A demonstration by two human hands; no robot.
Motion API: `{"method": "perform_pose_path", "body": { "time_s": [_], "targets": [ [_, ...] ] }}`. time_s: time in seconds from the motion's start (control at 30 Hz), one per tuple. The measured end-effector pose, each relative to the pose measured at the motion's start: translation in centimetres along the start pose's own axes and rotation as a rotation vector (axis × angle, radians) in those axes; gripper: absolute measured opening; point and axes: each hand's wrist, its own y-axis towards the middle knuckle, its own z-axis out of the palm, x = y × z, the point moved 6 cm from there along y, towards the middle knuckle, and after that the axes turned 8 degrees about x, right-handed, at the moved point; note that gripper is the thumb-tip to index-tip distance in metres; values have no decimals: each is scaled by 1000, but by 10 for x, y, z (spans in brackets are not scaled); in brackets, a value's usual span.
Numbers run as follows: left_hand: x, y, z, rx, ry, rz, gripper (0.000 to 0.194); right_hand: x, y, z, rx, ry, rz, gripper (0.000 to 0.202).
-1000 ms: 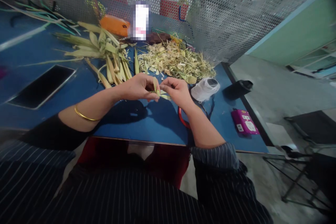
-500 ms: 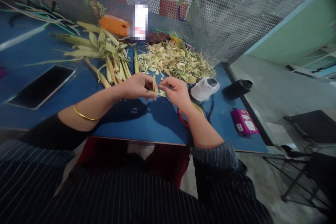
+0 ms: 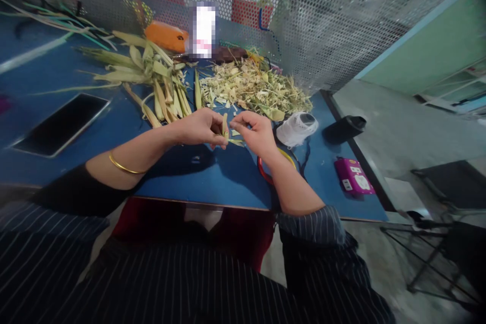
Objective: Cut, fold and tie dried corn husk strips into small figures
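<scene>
A small folded piece of corn husk (image 3: 225,125) stands upright between the thumb and fingers of my left hand (image 3: 198,128); a thin strip of it juts out to the right below. Just to its right, my right hand (image 3: 256,133) has its thumb and forefinger pinched together, a small gap from the husk. Whatever that pinch holds, perhaps nothing, is too small to make out. Behind my hands lie a bundle of whole corn husks (image 3: 163,83) and a heap of shredded husk (image 3: 250,86). A cone of white thread (image 3: 294,131) stands beside my right hand.
A red and yellow ring-shaped thing (image 3: 261,168) lies partly under my right forearm. Further right are a black thread cone (image 3: 339,130) and a purple tissue pack (image 3: 354,176). A dark phone (image 3: 63,124) lies at left. An orange packet (image 3: 166,36) sits before the perforated screen (image 3: 319,20).
The husk piece has turned slightly in my left fingers, and its lower strip now hangs lower. My right fingertips stay close by, a little apart from it.
</scene>
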Motion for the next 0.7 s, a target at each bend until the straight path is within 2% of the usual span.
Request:
{"method": "perform_pose_path", "body": {
  "time_s": [0.03, 0.07, 0.17, 0.23, 0.3, 0.37, 0.43, 0.5, 0.53, 0.57, 0.6, 0.7],
  "targets": [
    [-4, -1, 1, 8, -46, 25, 13, -7, 2, 2, 38, 73, 58, 17],
    [-7, -1, -2, -50, -85, 49, 15, -12, 3, 4, 80, 149, 104, 17],
    [-3, -4, -19, -374, -154, 82, 18, -19, 4, 11, 124, 275, 158, 18],
    [7, -5, -26, -524, -133, 55, 19, -15, 2, 10, 83, 195, 142, 18],
    [15, -5, -29, -603, -39, 6, 17, -4, -1, 9, 46, 22, 54, 19],
    [17, -4, -27, -556, 76, -42, 14, 9, -3, 7, 15, -132, -70, 20],
    [15, 0, -16, -344, 93, -64, 12, 13, -4, 3, -13, -195, -124, 20],
    [10, 2, -2, -90, -33, -50, 12, 6, -1, -1, -9, -148, -62, 19],
    [6, 2, 1, -39, -118, -33, 13, -1, 0, -1, 15, -86, -11, 19],
    [2, 1, 0, -46, -181, -7, 15, -7, 2, 0, 44, -3, 40, 19],
    [0, 0, -4, -114, -232, 20, 16, -13, 3, 2, 73, 92, 84, 19],
    [5, -2, -19, -408, -290, 39, 18, -19, 3, 8, 89, 283, 147, 20]
  ]
}}
